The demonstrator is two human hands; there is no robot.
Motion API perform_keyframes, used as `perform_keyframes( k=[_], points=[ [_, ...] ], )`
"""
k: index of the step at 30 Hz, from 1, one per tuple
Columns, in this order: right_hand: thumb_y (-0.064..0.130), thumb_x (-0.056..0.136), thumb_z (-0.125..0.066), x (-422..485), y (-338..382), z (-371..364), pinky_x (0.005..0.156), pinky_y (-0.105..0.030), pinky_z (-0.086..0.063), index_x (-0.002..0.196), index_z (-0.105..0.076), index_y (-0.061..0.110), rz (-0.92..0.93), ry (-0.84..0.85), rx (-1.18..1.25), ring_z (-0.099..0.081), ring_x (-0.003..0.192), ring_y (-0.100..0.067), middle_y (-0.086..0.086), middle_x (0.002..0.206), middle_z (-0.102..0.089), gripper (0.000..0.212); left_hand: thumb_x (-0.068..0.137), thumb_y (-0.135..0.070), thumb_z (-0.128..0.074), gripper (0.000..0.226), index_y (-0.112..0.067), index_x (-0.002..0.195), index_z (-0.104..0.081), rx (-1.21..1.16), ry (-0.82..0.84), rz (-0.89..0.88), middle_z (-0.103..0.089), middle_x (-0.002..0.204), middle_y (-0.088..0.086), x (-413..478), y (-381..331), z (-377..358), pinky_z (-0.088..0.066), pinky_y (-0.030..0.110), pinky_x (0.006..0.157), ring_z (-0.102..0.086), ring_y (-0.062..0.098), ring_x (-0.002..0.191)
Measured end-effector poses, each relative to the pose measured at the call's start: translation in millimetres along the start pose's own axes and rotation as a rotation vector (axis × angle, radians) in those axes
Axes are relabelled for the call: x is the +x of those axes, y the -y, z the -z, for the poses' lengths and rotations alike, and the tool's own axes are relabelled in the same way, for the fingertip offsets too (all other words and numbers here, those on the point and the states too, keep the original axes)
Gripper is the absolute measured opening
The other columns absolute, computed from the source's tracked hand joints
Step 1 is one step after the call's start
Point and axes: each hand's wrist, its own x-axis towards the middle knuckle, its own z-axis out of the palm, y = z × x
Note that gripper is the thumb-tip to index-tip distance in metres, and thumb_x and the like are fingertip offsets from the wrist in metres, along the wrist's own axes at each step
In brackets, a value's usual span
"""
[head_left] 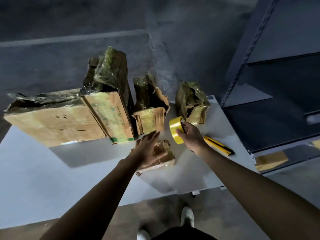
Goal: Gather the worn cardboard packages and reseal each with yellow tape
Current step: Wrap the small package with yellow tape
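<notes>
Right hand pinches the yellow tape roll. Left hand, fingers spread, covers the small crushed package on the table. Risk: the unpinned package slides and the tape wrinkles.

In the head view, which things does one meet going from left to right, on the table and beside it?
large box → middle box → tape roll → knife → shelf. The small package and the right-hand torn box overlap others, so they are left out.
</notes>
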Motion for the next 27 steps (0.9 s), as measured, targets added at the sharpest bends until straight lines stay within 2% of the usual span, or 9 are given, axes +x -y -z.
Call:
perform_keyframes(
  k=[2,4,9,11,13,16,18,23,27],
  points=[
    [0.029,0.090,-0.065,-8,5,-4,0.091,-0.051,-0.054,0.098,-0.065,0.022,0.007,-0.027,0.042,-0.067,0.104,-0.031,-0.010,0.108,-0.071,0.010,0.091,-0.053,-0.059,0.080,-0.018,0.155,-0.027,-0.139,-0.210,-0.099,-0.027,0.160,0.005,2,-8,9,-0.030,0.039,0.116,-0.032,0.023,0.142],
    [0.037,0.088,-0.065,-16,12,-7,0.089,-0.047,-0.055,0.095,-0.065,0.028,0.014,-0.059,0.063,-0.068,0.100,-0.025,-0.005,0.104,-0.072,0.011,0.092,-0.041,-0.065,0.065,-0.016,0.146,-0.042,-0.257,-0.346,-0.173,-0.042,0.149,0.005,2,-18,19,-0.038,0.026,0.103,-0.046,0.017,0.129],
    [0.035,0.096,-0.063,-39,39,-19,0.070,-0.025,-0.047,0.104,-0.064,0.025,0.063,-0.097,0.055,-0.064,0.091,-0.015,-0.002,0.101,-0.070,0.012,0.088,-0.025,-0.073,0.030,-0.015,0.115,-0.067,-0.364,-0.502,-0.252,-0.057,0.114,-0.004,3,-16,30,-0.033,0.000,0.084,-0.054,0.006,0.101],
    [0.034,0.097,-0.060,-44,46,-23,0.065,-0.018,-0.045,0.114,-0.063,0.022,0.076,-0.067,0.007,-0.061,0.089,-0.011,0.001,0.103,-0.066,0.021,0.087,-0.020,-0.073,0.013,-0.015,0.098,-0.069,-0.385,-0.576,-0.250,-0.058,0.102,-0.005,2,-12,33,-0.035,0.002,0.078,-0.055,0.006,0.091],
    [0.038,0.099,-0.057,-49,53,-28,0.072,-0.026,-0.046,0.123,-0.062,0.020,0.079,-0.038,-0.029,-0.059,0.094,-0.014,0.001,0.106,-0.063,0.031,0.088,-0.015,-0.072,0.005,-0.014,0.090,-0.067,-0.386,-0.610,-0.260,-0.060,0.096,-0.004,0,-10,36,-0.038,0.007,0.075,-0.057,0.008,0.088],
    [0.046,0.098,-0.055,-48,59,-31,0.077,-0.037,-0.051,0.116,-0.062,0.020,0.115,-0.002,-0.023,-0.062,0.094,-0.017,0.000,0.103,-0.067,0.032,0.093,-0.010,-0.064,0.001,-0.010,0.092,-0.065,-0.295,-0.641,-0.259,-0.061,0.096,0.000,-2,-5,39,-0.046,0.023,0.072,-0.059,0.015,0.086],
    [0.047,0.098,-0.055,-46,62,-31,0.074,-0.031,-0.048,0.112,-0.063,0.018,0.124,0.089,0.028,-0.064,0.091,-0.016,-0.002,0.102,-0.068,0.034,0.095,-0.007,-0.059,0.006,-0.010,0.092,-0.063,-0.244,-0.679,-0.212,-0.061,0.092,0.000,-3,-3,41,-0.046,0.029,0.064,-0.060,0.019,0.081],
    [0.027,0.101,-0.056,-40,54,-22,0.065,-0.004,-0.042,0.130,-0.054,0.011,0.154,0.287,0.042,-0.057,0.084,0.003,0.002,0.109,-0.062,0.034,0.096,-0.004,-0.052,0.009,-0.009,0.094,-0.059,-0.346,-0.718,-0.016,-0.070,0.089,0.008,-2,-6,44,-0.045,0.027,0.059,-0.065,0.023,0.076],
    [0.023,0.097,-0.062,-34,51,-9,0.076,-0.017,-0.043,0.110,-0.065,0.003,0.158,0.349,0.150,-0.059,0.090,-0.006,-0.004,0.099,-0.067,0.024,0.098,-0.004,-0.052,0.005,-0.005,0.094,-0.055,-0.326,-0.753,0.047,-0.066,0.079,0.004,1,-6,42,-0.038,0.025,0.053,-0.057,0.020,0.064]
  ],
)
